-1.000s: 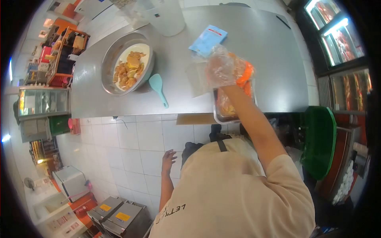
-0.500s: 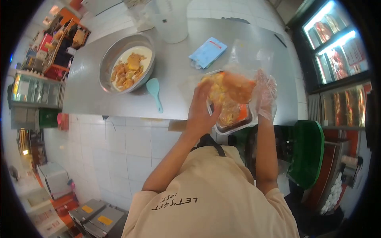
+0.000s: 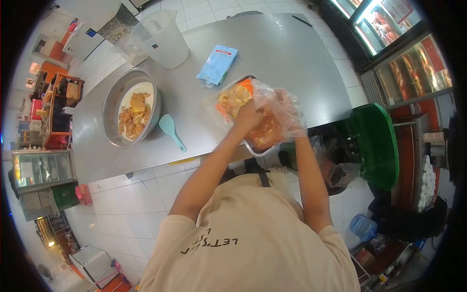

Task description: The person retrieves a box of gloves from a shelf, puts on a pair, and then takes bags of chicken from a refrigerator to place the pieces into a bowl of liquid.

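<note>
A metal tray (image 3: 258,153) at the table's front edge holds clear plastic bags of yellow-orange marinated meat pieces (image 3: 267,134). My bare left hand (image 3: 249,117) reaches over the tray, its fingers closed on the crumpled plastic bag (image 3: 264,95). Beside it, my right hand (image 3: 291,114) wears a clear plastic glove and grips the same bag at the tray's right side. Glove and bag overlap, so part of the right fingers is hidden. Some yellowish pieces show through plastic at the tray's far left corner.
On the steel table (image 3: 194,117) stand a steel bowl (image 3: 156,104) with meat pieces in white batter, a turquoise rice paddle (image 3: 171,130), a blue packet (image 3: 219,64) and a translucent pitcher (image 3: 170,48). A green bin (image 3: 382,141) stands right of the table.
The raised orange meat in plastic has come down into the tray. My left hand has moved from the tray's left side over its middle, onto the bag. The camera view has turned.
</note>
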Available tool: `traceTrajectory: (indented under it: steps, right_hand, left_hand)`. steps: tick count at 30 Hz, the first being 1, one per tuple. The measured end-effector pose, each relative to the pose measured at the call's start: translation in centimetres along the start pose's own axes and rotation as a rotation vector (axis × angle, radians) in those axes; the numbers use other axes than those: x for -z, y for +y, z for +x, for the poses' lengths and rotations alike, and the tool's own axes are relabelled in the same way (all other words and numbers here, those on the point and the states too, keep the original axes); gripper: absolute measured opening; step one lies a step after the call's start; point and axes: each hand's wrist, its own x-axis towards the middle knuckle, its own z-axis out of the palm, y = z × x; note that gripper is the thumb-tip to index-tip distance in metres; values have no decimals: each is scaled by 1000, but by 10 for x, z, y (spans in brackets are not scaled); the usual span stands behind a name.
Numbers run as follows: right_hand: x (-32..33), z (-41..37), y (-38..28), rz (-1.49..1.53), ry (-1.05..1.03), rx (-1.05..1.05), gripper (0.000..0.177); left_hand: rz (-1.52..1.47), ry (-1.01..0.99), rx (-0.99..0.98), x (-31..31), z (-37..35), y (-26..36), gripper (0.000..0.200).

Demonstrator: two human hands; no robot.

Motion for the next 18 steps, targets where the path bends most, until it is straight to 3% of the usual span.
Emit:
traceTrajectory:
  steps: [4, 7, 9, 10, 12, 14, 16, 17, 18]
  right_hand:
    - [2, -6, 1, -192, -36, -172, 42]
    - [-9, -2, 74, -307, 38, -108, 42]
    - [-13, 12, 133, -823, 280, 230, 44]
    - [-14, 8, 102, -820, 284, 229, 44]
    - [-16, -5, 45, -522, 234, -198, 46]
    - [-10, -16, 54, -574, 139, -213, 52]
    - [-1, -30, 172, -1136, 273, 594, 62]
    - [5, -21, 189, -1027, 150, 543, 74]
    - [10, -29, 171, -951, 102, 618, 74]
  left_hand:
    - [149, -86, 72, 21, 17, 26, 64]
    - [29, -177, 40, 17, 14, 29, 69]
    - [40, -46, -46, 7, 8, 27, 68]
    - [44, -48, -49, 4, 5, 27, 68]
    - [145, 3, -62, -1, -4, 27, 70]
    - [27, -47, -27, -5, -21, 30, 71]
    - [7, -92, 22, -15, -25, 26, 64]
    - [116, -72, -318, -29, -23, 7, 55]
    - [-664, -108, -253, -7, -39, 34, 39]
